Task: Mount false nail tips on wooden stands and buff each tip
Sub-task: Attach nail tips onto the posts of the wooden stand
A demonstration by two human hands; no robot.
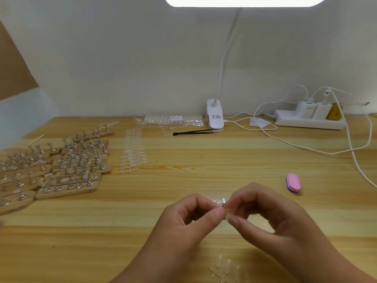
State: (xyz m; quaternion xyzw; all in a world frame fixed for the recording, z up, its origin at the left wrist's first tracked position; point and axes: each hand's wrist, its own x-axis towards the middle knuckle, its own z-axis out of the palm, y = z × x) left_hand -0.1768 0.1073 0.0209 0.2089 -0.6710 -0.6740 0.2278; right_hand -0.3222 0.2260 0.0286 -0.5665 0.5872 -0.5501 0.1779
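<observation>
My left hand [189, 219] and my right hand [265, 217] meet at the front middle of the wooden table [204, 160]. Between their fingertips sits a small metal holder [223, 201] with a clear nail tip [227, 212] against it. My left thumb and fingers pinch the holder, and my right thumb and forefinger pinch the tip. Several clear loose tips [223, 269] lie on the table just under my wrists. A pink buffer block [293, 183] lies to the right, apart from both hands. Rows of wooden stands [67, 170] with metal holders fill the left side.
More clear nail tips [132, 152] lie in rows beside the stands. A bag of white tips [173, 120], black tweezers [193, 132], a clip lamp [214, 117] and a power strip [310, 119] with trailing white cables line the back. A thin wooden stick [36, 138] lies far left.
</observation>
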